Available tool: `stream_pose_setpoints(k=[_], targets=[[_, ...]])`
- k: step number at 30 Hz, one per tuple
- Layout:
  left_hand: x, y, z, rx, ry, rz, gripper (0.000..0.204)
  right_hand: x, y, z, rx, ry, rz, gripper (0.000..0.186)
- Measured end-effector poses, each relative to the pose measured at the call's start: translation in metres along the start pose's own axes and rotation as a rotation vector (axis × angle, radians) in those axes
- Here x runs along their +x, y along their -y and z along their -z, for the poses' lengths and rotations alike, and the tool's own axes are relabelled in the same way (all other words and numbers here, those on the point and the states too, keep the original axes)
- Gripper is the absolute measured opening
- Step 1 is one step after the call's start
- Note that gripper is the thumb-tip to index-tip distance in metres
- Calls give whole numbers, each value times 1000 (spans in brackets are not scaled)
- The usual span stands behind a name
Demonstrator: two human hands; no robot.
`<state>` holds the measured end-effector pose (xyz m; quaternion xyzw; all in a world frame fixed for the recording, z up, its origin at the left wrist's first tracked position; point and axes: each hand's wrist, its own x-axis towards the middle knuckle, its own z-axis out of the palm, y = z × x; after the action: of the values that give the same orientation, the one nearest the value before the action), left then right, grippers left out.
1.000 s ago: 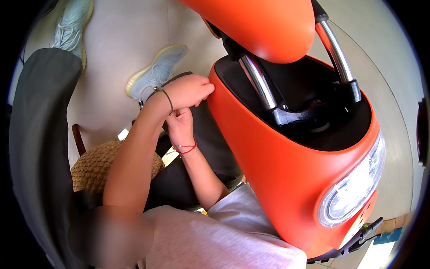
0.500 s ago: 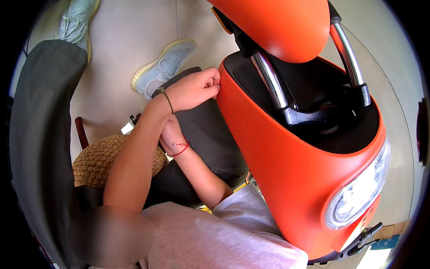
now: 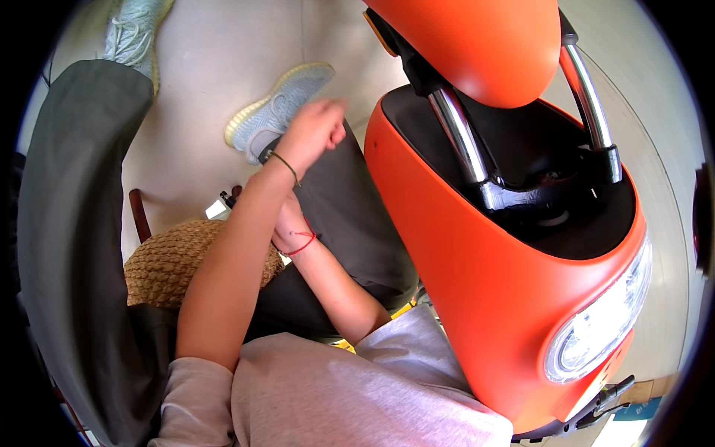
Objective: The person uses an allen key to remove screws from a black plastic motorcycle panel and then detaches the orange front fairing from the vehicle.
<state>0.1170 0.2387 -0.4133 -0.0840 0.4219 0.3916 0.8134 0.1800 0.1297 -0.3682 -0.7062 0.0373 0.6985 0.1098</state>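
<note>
My left hand (image 3: 316, 130), a cord bracelet at its wrist, hovers over my grey trouser leg (image 3: 335, 216) beside a pale blue knit shoe (image 3: 275, 89). Its fingers are curled; whatever they hold, if anything, is hidden. Behind my left forearm, my right hand (image 3: 287, 220), with a red string bracelet, is mostly covered, its fingers out of sight. A large orange scooter body (image 3: 447, 283) stands to the right, with a black recess, two chrome fork tubes (image 3: 458, 130) and a round-edged clear lamp (image 3: 596, 320). My left hand is apart from it.
A woven straw seat or cushion (image 3: 164, 264) with a reddish-brown bar (image 3: 139, 216) lies left of my arms. An orange upper part (image 3: 491, 45) overhangs the recess. A second shoe (image 3: 134, 33) is at top left. Black lever parts (image 3: 611, 395) show at lower right.
My left hand has left the orange body's edge and moved upward and slightly left. My right hand's fingers, partly visible a second ago, are covered now. The view has shifted slightly.
</note>
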Motion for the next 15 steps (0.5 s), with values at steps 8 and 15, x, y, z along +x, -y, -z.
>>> stream_pose_setpoints(k=[8, 15], targets=[[61, -7, 110, -297, -509, -80, 22, -1, 13, -10, -114, -62, -41, 13], [102, -53, 187, 150, -669, -214, 25, -5, 19, -12, -125, -58, -13, 11]])
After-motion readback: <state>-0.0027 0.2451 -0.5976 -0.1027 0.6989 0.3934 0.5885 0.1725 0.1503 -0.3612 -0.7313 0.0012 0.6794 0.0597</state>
